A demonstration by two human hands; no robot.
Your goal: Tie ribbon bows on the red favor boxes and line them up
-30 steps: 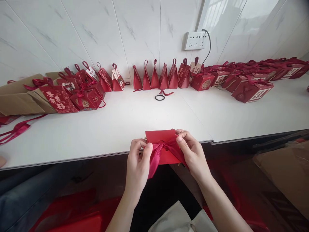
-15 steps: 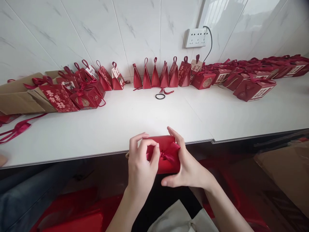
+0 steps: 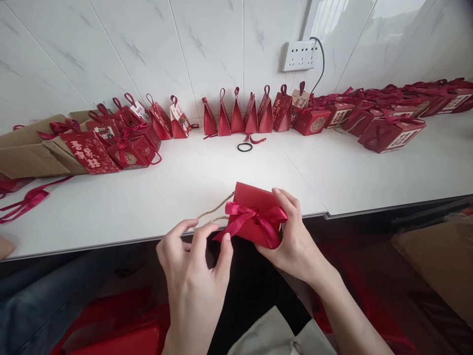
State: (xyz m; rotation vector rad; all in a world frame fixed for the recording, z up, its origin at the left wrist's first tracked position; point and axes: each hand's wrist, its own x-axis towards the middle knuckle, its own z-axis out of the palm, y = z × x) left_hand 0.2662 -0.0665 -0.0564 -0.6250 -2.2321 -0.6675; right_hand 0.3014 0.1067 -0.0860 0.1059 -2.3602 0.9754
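Observation:
A small red gift box [image 3: 253, 196] is held at the white table's front edge, tilted, with a dark-pink satin ribbon bow [image 3: 255, 215] tied across it. My right hand [image 3: 298, 244] grips the box by its right end, fingers behind and thumb in front. From the box's left side a twisted tan cord [image 3: 218, 206] reaches out over the table edge. My left hand [image 3: 197, 268] is just left of the box, its fingers curved and apart. Its thumb tip is close to the lower left ribbon tail; whether they touch, I cannot tell.
Upright red gift boxes [image 3: 237, 116] line the wall, and more ribboned boxes [image 3: 393, 133] crowd the right. A brown paper bag [image 3: 27, 153] lies among boxes at the left. A black hair tie [image 3: 244, 147] and loose ribbon [image 3: 31, 199] lie on the table [image 3: 177, 182].
The box has risen and turned, so its bow and cord now show. My left hand has moved left, off the box, and its pinch has opened. My right hand has closed onto the box's end.

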